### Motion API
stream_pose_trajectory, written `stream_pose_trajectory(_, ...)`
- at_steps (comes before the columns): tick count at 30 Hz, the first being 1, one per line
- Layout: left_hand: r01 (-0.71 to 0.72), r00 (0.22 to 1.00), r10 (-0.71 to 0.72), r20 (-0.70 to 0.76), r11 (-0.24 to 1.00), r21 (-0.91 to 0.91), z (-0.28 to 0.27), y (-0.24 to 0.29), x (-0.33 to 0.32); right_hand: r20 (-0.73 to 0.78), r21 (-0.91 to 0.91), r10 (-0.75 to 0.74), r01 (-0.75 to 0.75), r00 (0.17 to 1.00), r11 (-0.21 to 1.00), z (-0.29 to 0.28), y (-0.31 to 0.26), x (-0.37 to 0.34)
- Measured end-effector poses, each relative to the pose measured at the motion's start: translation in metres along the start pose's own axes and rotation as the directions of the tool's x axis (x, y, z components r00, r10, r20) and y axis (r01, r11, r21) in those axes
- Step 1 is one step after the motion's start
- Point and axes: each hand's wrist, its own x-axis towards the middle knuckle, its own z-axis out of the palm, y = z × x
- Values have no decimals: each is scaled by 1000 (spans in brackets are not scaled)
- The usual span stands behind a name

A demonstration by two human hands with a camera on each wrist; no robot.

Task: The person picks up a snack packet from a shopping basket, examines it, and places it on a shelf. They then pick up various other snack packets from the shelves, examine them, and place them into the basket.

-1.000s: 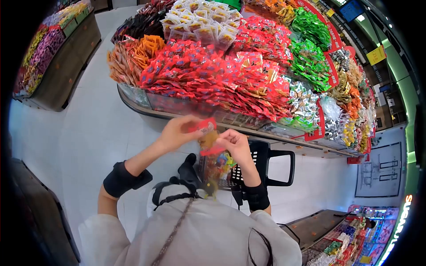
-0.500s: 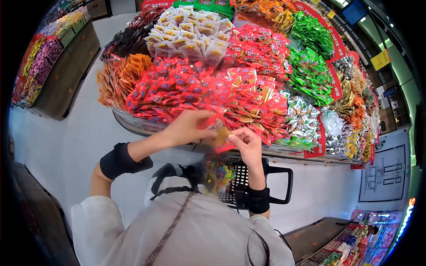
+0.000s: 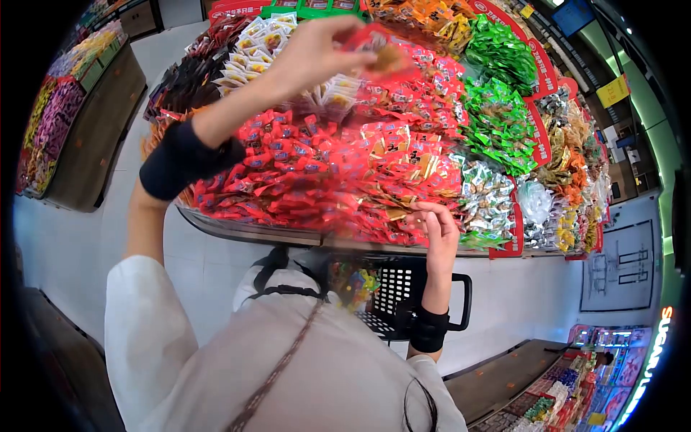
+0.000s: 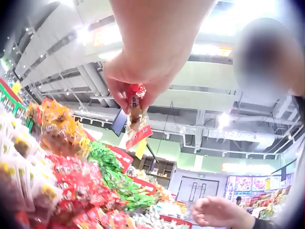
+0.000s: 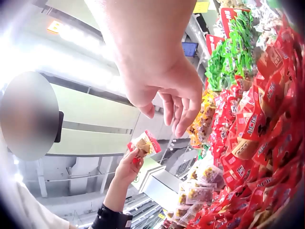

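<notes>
Raised over the snack display, my left hand [image 3: 313,57] pinches a small packet [image 3: 392,57] by one end. In the left wrist view this packet [image 4: 137,121] hangs from the thumb and fingers, red at both ends with a clear middle showing brown food. My right hand [image 3: 440,241] holds nothing; its fingers are loosely bent, above the front edge of the red packets [image 3: 410,155]. The right wrist view shows the right hand [image 5: 164,81] with thumb and fingers apart, and the left hand [image 5: 126,171] lifting the packet beyond it.
White packets [image 3: 252,54] lie at the far left of the display, green packets [image 3: 500,101] and silver ones [image 3: 486,191] to the right. Below the display's front edge sits a black shopping basket [image 3: 396,284] with colourful packets inside. Another display [image 3: 86,129] stands at the left.
Both hands held the packet before. My right hand has let go and moved slightly right; my left hand has carried the packet up and forward over the display.
</notes>
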Motion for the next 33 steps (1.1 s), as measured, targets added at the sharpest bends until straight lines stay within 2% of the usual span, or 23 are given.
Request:
stream_pose_trajectory(1,-101,990,108,-95,992,74,1,-10,20,-6,-17,-6,6,1000,1000,0,1,3)
stream_pose_trajectory(4,174,984,-175,-25,984,-35,-1,1,53,-30,-55,24,-26,999,998,0,10,12)
stream_pose_trajectory(5,37,997,-34,-69,998,44,7,-11,66,-43,-66,47,-50,998,997,3,11,14)
stream_pose_trajectory(7,-227,959,256,-120,950,215,31,-56,99,-23,-72,81,-83,996,994,7,13,18)
stream_pose_trajectory(10,-255,954,295,-47,886,386,62,-97,128,11,-48,112,-112,994,993,11,18,23)
stream_pose_trajectory(13,-148,988,116,99,888,435,83,-116,150,25,-10,126,-126,992,992,13,20,27)
stream_pose_trajectory(17,-167,958,72,279,927,337,102,-136,165,-9,-65,132,-132,991,989,16,21,32)
stream_pose_trajectory(23,-135,955,37,295,938,321,121,-150,176,-37,-30,108,-109,994,994,14,28,38)
stream_pose_trajectory(26,-175,958,84,274,928,328,128,-159,175,-41,2,103,-103,994,995,14,29,40)
stream_pose_trajectory(29,-179,950,67,306,917,355,131,-162,175,-47,20,104,-104,993,994,15,28,41)
stream_pose_trajectory(33,-233,906,49,421,888,397,133,-165,176,-57,21,111,-110,992,994,17,26,43)
